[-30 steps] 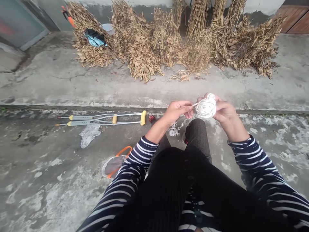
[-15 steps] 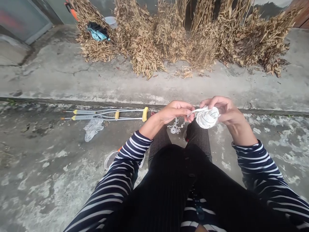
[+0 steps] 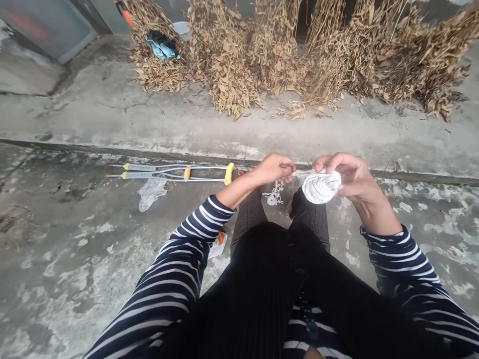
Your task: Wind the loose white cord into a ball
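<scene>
A white wound bundle of cord [image 3: 321,187] with thin dark lines is gripped at its right side by my right hand [image 3: 350,174], the fingers curled over its top. From the bundle a pale strand [image 3: 300,174] runs left to my left hand [image 3: 276,168]. The fingers of that hand are closed around the strand's end. Below, on the ground between my feet, lies a loose heap of white cord [image 3: 274,194], apart from both hands.
A pair of crutches [image 3: 172,172] with yellow pads lies on the left, beside a crumpled clear plastic bag [image 3: 151,193]. Dried plant stalks [image 3: 235,65] lean along the wall on a raised concrete ledge [image 3: 179,119]. A dark and blue cloth [image 3: 163,46] rests among them.
My left hand has turned over, and the strand between the hands is now drawn straighter. The bundle in my right hand has tilted slightly. The whole view has shifted a little.
</scene>
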A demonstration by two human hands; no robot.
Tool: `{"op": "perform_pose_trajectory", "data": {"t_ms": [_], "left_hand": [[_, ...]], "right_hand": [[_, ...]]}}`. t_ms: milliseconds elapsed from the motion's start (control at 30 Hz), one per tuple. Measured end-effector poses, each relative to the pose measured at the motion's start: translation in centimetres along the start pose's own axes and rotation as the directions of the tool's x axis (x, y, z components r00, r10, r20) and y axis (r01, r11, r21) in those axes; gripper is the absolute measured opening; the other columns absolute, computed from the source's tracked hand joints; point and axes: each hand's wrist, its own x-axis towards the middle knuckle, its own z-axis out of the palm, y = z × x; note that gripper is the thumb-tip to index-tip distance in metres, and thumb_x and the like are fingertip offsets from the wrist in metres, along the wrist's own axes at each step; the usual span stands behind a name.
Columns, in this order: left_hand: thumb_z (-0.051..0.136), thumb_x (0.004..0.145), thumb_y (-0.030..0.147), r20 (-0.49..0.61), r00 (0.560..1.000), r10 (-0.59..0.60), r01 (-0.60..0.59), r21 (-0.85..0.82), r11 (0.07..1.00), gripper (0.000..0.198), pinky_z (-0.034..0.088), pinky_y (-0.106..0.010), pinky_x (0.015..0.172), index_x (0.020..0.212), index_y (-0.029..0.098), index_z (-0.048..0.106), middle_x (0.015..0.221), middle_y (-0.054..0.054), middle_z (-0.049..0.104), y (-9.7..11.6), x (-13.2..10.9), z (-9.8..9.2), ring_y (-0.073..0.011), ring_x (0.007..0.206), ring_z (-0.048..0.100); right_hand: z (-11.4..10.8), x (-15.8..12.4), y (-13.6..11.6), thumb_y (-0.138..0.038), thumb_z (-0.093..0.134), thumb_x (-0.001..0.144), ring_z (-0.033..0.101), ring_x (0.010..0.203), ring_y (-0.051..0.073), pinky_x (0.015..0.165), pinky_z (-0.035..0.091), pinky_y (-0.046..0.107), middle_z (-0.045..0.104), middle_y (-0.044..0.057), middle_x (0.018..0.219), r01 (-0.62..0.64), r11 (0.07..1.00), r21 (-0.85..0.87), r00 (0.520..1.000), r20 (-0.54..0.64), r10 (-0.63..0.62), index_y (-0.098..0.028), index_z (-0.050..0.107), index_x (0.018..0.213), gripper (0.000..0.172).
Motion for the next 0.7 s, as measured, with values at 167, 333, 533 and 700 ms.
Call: {"op": "perform_pose_trajectory", "data": {"t_ms": [167,333,533,700], "left_hand": [[0.063,0.082,0.015,0.044,0.998,0.036,-0.025,-0.232,0.972,0.010,0.047,-0.019,0.055,0.079,0.011,0.072,0.071,-0.006,0.073,0.5,-0.3,-0.1,-0.0115,0.063,0.067],[0.078,0.084,0.029,0.019,0.980,0.196,-0.176,-0.360,0.916,0.028,0.055,-0.020,0.062,0.106,0.013,0.077,0.109,-0.012,0.077,2.2,-1.3,1.4,-0.0161,0.090,0.072],[0.079,0.087,0.035,0.120,0.983,0.139,-0.084,-0.376,0.923,0.030,0.057,-0.025,0.061,0.102,0.009,0.078,0.087,-0.008,0.076,2.2,-0.7,2.7,-0.0103,0.061,0.067],[0.076,0.088,0.027,0.127,0.986,0.107,-0.055,-0.356,0.933,0.019,0.055,-0.022,0.059,0.092,0.008,0.078,0.078,-0.007,0.075,2.3,-0.9,2.0,-0.0096,0.061,0.067]], "right_hand": [[0.0,-0.1,-0.6,-0.026,0.098,0.048,0.065,0.086,0.017,0.069,0.054,0.026,0.069,0.008,0.097,0.076,0.997,0.008,0.994,-0.082,-0.075,-0.017,0.067,0.078,0.045],[-0.9,0.0,0.1,-0.023,0.097,0.047,0.066,0.087,0.017,0.068,0.054,0.025,0.069,0.007,0.099,0.051,0.999,0.008,0.996,-0.073,-0.050,-0.017,0.067,0.079,0.044],[-1.6,-0.3,0.5,-0.017,0.093,0.052,0.064,0.088,0.017,0.071,0.054,0.027,0.069,0.007,0.099,0.050,0.999,0.000,0.998,-0.030,-0.050,-0.017,0.069,0.081,0.038],[-1.9,-0.1,1.1,-0.016,0.093,0.053,0.065,0.087,0.016,0.068,0.055,0.025,0.070,0.008,0.098,0.077,0.997,0.032,0.997,0.026,-0.077,-0.015,0.069,0.082,0.037]]}}
